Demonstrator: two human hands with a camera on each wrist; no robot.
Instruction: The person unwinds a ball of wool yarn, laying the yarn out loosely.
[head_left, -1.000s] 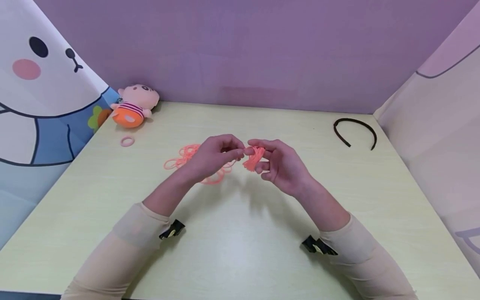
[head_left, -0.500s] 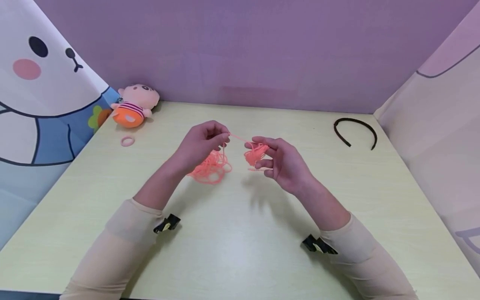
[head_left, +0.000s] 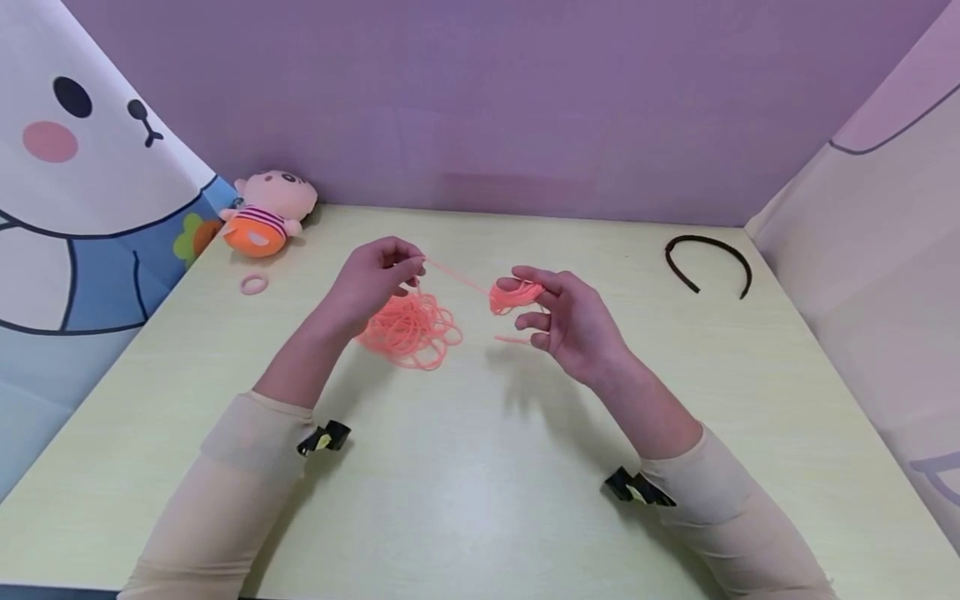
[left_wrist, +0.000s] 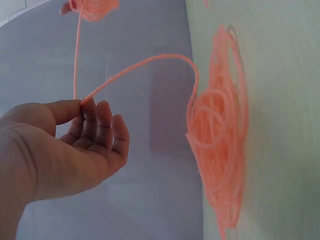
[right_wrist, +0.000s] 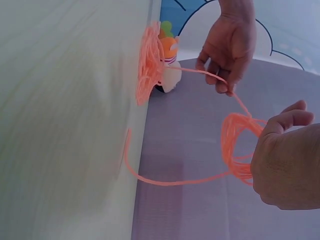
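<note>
Coral-pink yarn lies in a loose tangled pile (head_left: 408, 329) on the table, beyond and below my left hand (head_left: 375, 279). Thumb and forefinger of that hand pinch a single strand (left_wrist: 150, 60), which rises slackly from the pile in the left wrist view. From the pinch the strand runs straight across to a small coil (head_left: 514, 297) of the same yarn. My right hand (head_left: 573, 325) holds this coil, its loops wound about the fingers. In the right wrist view the coil (right_wrist: 230, 140) shows as open loops, and a loose tail (right_wrist: 170, 183) droops from it toward the table.
A plush doll (head_left: 266, 215) in orange shorts sits at the back left corner of the table, with a pink ring (head_left: 253, 284) in front of it. A black headband (head_left: 708, 240) lies at the back right. Purple cloth (head_left: 510, 108) rises behind the table.
My left hand has moved left and away from the right one, drawing out a longer strand between them. The pile shows more fully now. The right hand stays nearly in place, its coil tilted flatter.
</note>
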